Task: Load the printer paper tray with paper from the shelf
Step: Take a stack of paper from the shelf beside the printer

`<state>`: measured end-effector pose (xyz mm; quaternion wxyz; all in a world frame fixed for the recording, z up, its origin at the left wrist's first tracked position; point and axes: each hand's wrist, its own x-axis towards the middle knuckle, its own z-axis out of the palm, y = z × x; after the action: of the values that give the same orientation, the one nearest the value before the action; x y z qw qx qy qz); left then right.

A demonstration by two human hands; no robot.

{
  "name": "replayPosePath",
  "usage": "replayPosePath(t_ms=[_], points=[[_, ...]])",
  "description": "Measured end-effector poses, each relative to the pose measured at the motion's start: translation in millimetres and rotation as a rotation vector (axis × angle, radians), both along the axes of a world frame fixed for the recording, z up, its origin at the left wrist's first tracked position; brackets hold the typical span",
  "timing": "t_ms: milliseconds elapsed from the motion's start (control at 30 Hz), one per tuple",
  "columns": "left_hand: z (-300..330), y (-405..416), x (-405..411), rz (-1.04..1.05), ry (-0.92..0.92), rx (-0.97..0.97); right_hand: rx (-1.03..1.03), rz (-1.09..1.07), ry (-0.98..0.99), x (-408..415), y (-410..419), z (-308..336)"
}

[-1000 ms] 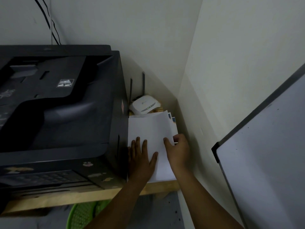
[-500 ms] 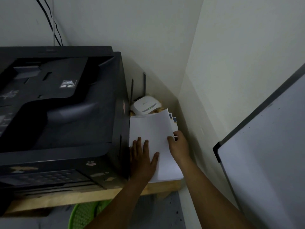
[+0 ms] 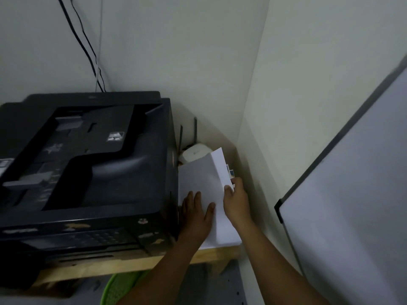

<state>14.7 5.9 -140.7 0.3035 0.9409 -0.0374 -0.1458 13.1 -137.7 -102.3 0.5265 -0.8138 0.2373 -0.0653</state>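
A stack of white paper [image 3: 198, 179] lies on the wooden shelf [image 3: 136, 264], squeezed between the black printer [image 3: 88, 164] and the right wall. My left hand [image 3: 196, 219] lies flat on the stack with straight fingers, pressing it down. My right hand [image 3: 236, 201] pinches the right edge of the top sheets, thumb on top, and has bent that edge upward so the far right corner stands up. The printer's paper tray is not visible.
A white router [image 3: 193, 151] with two dark antennas sits behind the paper in the corner. Black cables [image 3: 88, 47] run down the wall behind the printer. A white board with a dark frame [image 3: 343, 194] leans at the right. A green basket [image 3: 119, 287] sits below the shelf.
My right hand has lifted the right edge of the top sheets, so their far corner now curls up. The left hand stays pressed on the stack. The camera tilted upward.
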Motion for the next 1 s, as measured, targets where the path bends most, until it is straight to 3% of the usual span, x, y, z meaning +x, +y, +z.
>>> replayPosePath(t_ms=[333,533,800,1000], points=[[143.7,-4.5,-2.4,0.181,-0.131,-0.275,0.044,-0.017,-0.106,-29.8,-8.6,130.5],[224.5,0.0,-5.6,0.168,-0.259,-0.318,0.066,-0.072,-0.211,-43.6,-23.3,214.0],[318.2,38.1,8.6,0.277,-0.247,-0.569,0.128,-0.011,-0.363,-50.4,-12.7,301.8],[356.8,131.6,25.5,0.297,-0.053,-0.927,0.178,0.110,-0.471,-39.9,48.2,335.6]])
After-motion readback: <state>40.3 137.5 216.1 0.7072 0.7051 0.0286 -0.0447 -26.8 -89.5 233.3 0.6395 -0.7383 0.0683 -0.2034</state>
